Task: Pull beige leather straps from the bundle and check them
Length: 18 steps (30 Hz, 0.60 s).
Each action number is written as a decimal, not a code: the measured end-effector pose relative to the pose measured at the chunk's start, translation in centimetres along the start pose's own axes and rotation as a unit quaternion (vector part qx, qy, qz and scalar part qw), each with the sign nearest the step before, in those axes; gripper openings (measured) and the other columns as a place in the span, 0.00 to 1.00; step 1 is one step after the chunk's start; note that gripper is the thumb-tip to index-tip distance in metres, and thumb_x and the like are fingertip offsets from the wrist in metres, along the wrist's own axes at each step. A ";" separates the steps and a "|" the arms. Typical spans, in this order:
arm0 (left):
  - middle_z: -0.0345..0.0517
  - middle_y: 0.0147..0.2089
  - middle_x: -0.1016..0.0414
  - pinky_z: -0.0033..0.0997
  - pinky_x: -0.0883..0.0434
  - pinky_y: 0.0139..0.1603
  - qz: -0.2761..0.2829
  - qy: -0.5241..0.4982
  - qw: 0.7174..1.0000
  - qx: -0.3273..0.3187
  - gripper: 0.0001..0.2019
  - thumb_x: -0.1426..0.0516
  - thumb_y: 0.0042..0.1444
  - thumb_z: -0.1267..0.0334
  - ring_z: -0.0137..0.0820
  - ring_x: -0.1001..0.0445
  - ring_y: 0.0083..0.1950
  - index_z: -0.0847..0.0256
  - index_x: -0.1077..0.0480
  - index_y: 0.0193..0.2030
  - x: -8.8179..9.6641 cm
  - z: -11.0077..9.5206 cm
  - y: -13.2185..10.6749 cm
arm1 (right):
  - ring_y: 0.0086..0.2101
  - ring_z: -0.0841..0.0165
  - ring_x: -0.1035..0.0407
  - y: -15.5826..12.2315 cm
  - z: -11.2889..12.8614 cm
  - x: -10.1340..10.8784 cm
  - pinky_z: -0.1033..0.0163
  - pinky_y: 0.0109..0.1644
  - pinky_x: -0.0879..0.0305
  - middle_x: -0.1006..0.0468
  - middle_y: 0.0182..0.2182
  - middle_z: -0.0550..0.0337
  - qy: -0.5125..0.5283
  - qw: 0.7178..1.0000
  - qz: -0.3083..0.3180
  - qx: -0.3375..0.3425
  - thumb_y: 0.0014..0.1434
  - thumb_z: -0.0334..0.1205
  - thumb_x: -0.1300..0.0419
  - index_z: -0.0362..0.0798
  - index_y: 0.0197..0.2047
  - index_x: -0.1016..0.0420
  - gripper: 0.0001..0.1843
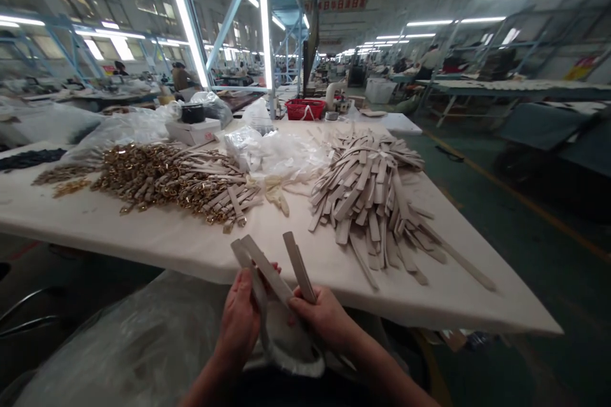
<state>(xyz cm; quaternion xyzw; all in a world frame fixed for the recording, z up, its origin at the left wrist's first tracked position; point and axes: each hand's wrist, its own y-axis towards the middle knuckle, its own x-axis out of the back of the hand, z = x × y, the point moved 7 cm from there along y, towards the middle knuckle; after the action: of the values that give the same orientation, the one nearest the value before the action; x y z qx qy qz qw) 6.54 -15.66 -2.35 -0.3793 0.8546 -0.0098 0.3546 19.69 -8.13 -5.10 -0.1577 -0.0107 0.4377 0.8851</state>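
At the front edge of the table, my left hand [240,316] is closed on a beige strap [258,292], its flat end poking up past my thumb. The strap hangs down in a loop below my hands. My right hand [324,318] pinches beige straps [298,261] between thumb and fingers, their ends pointing up and to the left. One strap end leans between the two hands. On the table to the right lies a big heap of loose beige straps [367,184]. To the left is a pile of straps with gold-coloured metal buckles [162,178].
Clear plastic bags [281,151] lie between the piles, with a pale yellow glove [275,194] in front. A white box [193,131] and a red basket [304,109] stand farther back. Clear plastic sheeting [138,337] bulges below the table at left. Other people are in the background.
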 end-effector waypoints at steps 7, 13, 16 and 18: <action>0.45 0.40 0.20 0.29 0.25 0.39 0.092 0.110 0.990 0.003 0.27 0.34 0.52 0.46 0.37 0.21 0.41 0.58 0.29 0.55 -2.2 1.7 -0.1 | 0.18 0.77 0.48 0.5 0.2 -1.2 0.68 0.21 0.53 0.31 0.18 0.65 0.028 0.998 0.002 0.053 0.52 0.64 0.34 0.43 0.28 0.27 0.28; 0.40 0.27 0.28 0.26 0.31 0.33 0.176 0.293 0.936 -0.080 0.20 0.40 0.58 0.47 0.29 0.30 0.29 0.62 0.26 0.46 -4.2 -2.3 1.1 | 0.22 0.74 0.42 0.7 3.9 1.0 0.68 0.25 0.45 0.28 0.24 0.64 0.023 0.987 -0.058 0.145 0.55 0.60 0.35 0.44 0.37 0.25 0.25; 0.38 0.25 0.30 0.25 0.34 0.28 0.276 0.381 0.880 -0.065 0.20 0.43 0.62 0.49 0.28 0.34 0.25 0.61 0.29 0.52 -6.0 -3.7 0.9 | 0.20 0.75 0.40 0.6 7.3 3.1 0.68 0.23 0.44 0.27 0.23 0.65 0.009 0.981 -0.100 0.167 0.54 0.55 0.34 0.44 0.48 0.25 0.26; 0.39 0.25 0.30 0.25 0.36 0.26 0.327 0.424 0.844 -0.042 0.18 0.44 0.63 0.49 0.28 0.35 0.23 0.61 0.28 0.49 -6.7 -3.4 0.4 | 0.20 0.74 0.38 0.5 9.6 3.5 0.68 0.24 0.43 0.28 0.22 0.67 0.009 0.979 -0.087 0.182 0.51 0.53 0.32 0.44 0.48 0.25 0.27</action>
<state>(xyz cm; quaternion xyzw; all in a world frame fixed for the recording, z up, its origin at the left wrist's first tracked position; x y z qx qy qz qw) 7.23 -11.80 4.13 -0.0515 0.9957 -0.0176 -0.0756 19.95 -2.47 3.47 0.0040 0.0632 0.3523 0.9337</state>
